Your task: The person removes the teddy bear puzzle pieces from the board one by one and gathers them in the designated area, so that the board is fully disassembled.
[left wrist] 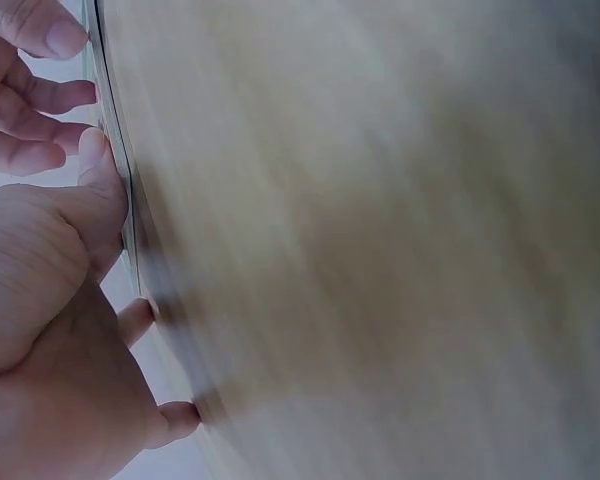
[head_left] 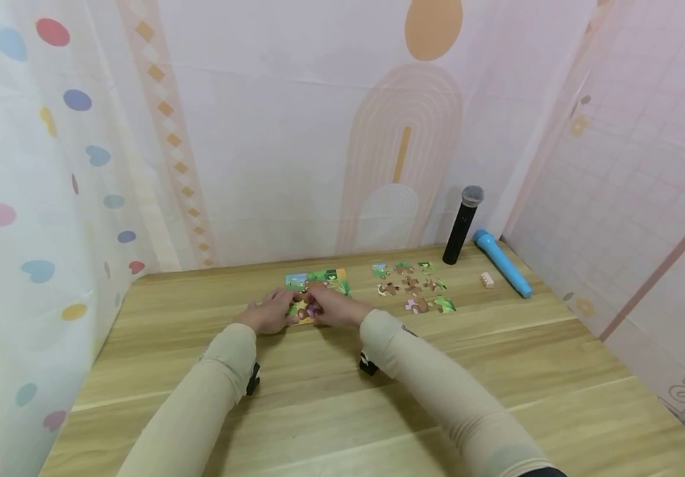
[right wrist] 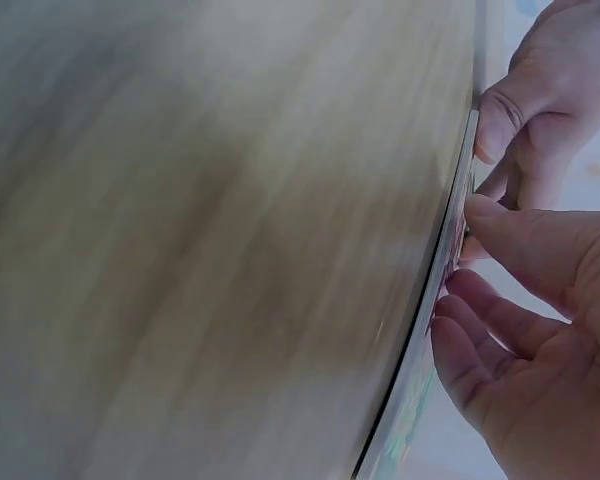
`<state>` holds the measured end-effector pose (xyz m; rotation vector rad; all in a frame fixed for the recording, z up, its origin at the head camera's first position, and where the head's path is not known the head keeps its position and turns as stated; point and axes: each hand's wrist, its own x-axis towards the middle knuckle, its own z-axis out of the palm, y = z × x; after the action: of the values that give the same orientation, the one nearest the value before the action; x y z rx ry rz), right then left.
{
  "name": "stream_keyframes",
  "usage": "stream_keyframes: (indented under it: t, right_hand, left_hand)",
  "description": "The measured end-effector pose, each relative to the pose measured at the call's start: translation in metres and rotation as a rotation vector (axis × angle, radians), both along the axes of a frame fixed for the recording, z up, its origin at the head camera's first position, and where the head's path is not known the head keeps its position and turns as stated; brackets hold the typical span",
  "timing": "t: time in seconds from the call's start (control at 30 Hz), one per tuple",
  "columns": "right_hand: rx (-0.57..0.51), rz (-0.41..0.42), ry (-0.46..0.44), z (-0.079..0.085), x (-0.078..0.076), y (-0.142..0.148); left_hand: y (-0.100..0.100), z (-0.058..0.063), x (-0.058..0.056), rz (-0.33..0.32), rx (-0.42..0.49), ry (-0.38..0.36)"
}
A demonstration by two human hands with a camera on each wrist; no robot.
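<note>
A colourful jigsaw puzzle in a flat board [head_left: 333, 277] lies towards the back of the wooden table, partly covered by both hands. My left hand [head_left: 272, 313] is at its left side; in the left wrist view the thumb [left wrist: 97, 165] touches the board's edge and other fingers reach down to the tabletop. The right hand [head_left: 338, 307] leans over the puzzle's lower right part. Its thumb and fingertips [right wrist: 455, 350] touch the puzzle in the right wrist view. Whether a piece sits between them is hidden. Loose puzzle pieces [head_left: 412, 285] lie right of the board.
Behind the loose pieces, a black microphone [head_left: 460, 228] stands upright near the curtain. A blue microphone [head_left: 505, 264] lies to its right, with a small pale pink object [head_left: 487, 280] nearby. Patterned curtains [head_left: 283, 132] enclose the table's [head_left: 318, 411] back and sides.
</note>
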<state>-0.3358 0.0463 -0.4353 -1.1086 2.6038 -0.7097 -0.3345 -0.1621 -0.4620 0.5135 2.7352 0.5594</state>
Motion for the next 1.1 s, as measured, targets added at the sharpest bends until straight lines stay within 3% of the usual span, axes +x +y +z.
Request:
stream_keyframes:
  t: [0.27, 0.5, 0.73, 0.9, 1.1]
  right_hand:
    - [-0.105, -0.036, -0.058, -0.007, -0.009, -0.005]
    - [-0.081, -0.077, -0.013, -0.004, -0.006, -0.012]
    - [-0.083, -0.098, 0.046, -0.006, -0.006, -0.015]
    - [-0.120, -0.122, 0.017, -0.008, -0.005, -0.009]
    - [-0.136, -0.152, -0.016, -0.006, -0.003, 0.002]
  left_hand:
    - [0.001, 0.000, 0.002, 0.009, 0.008, 0.011]
    - [0.000, -0.003, 0.000, 0.020, 0.002, 0.011]
    - [0.002, 0.004, 0.006, 0.023, 0.032, 0.001]
    - [0.003, 0.007, 0.009, 0.015, 0.039, -0.001]
    - [0.000, 0.000, 0.004, 0.019, 0.028, 0.001]
